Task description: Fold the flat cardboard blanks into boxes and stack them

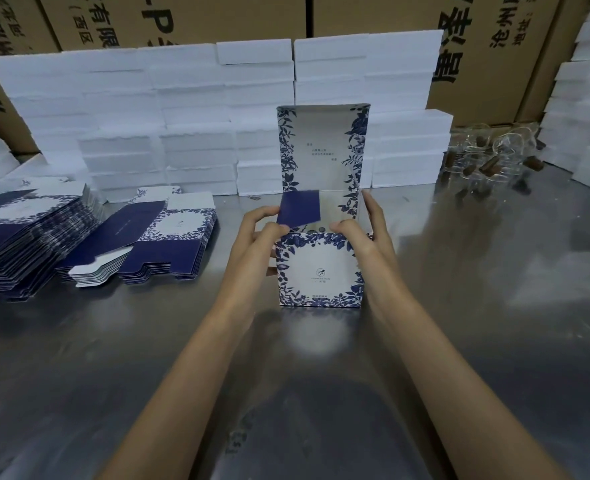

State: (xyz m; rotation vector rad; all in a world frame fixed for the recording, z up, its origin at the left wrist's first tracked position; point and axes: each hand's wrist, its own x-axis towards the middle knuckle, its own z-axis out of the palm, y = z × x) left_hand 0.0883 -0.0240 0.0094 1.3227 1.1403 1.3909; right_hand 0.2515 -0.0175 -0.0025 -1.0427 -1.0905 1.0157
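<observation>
A white box with blue floral print stands upright on the steel table, its tall lid flap raised at the back. My left hand grips the box's left side and pinches a dark blue side flap that leans over the opening. My right hand holds the right top edge, fingers curled over the rim. Flat blue-and-white blanks lie in a stack to the left, with a larger pile at the far left.
Rows of white foam blocks are stacked along the back of the steel table, with brown cartons behind. Small glass bottles with brown stoppers lie at the back right. More white blocks stand at the right edge.
</observation>
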